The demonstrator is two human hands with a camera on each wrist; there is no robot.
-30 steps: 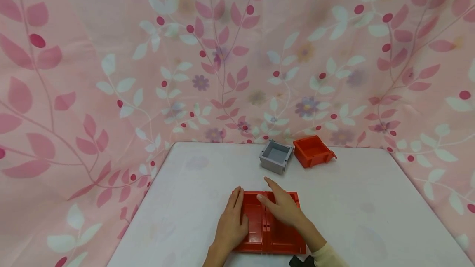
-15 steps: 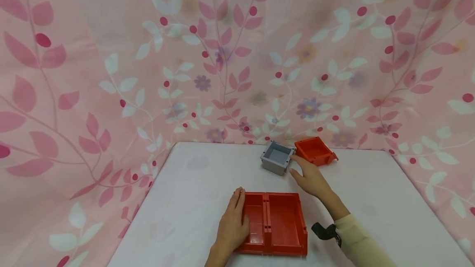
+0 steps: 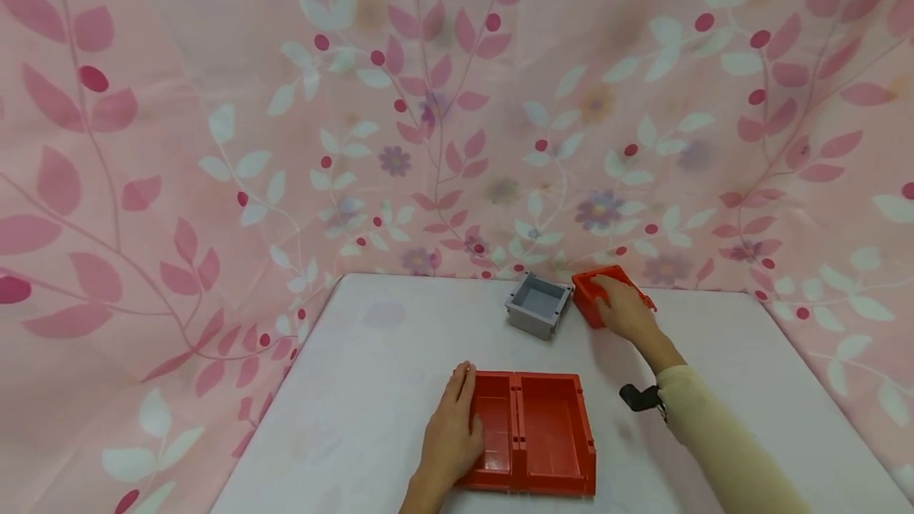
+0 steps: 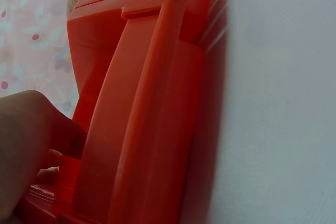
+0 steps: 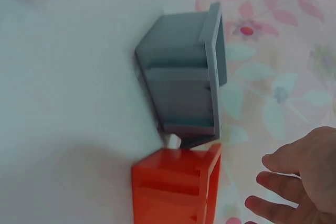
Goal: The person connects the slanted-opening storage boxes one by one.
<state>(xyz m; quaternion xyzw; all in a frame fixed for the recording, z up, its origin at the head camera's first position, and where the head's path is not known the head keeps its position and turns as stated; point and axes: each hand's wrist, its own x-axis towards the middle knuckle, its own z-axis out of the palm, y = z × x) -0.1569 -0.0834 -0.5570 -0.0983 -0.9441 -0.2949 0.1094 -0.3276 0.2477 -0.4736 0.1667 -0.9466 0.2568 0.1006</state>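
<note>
Two red plastic storage bins [image 3: 553, 427] lie side by side near the front of the table, their open sides up. My left hand [image 3: 451, 435] grips the left wall of the left bin, thumb inside and fingers along the outer edge. In the left wrist view that red bin [image 4: 139, 103] fills the middle. At the back, my right hand [image 3: 627, 312] is over a smaller red bin [image 3: 588, 309] and partly covers it. The right wrist view shows the right hand [image 5: 302, 182] with fingers spread, apart from the small red bin [image 5: 170, 184].
A small grey bin [image 3: 537, 309] stands just left of the small red bin, close against it. The white tabletop [image 3: 385, 387] ends at a pink floral cloth [image 3: 457, 141] behind. A black strap device [image 3: 640, 398] sits at my right wrist.
My right hand has moved from above the two front bins, past the grey bin, to the small red bin at the back right. The left hand has stayed on the left bin.
</note>
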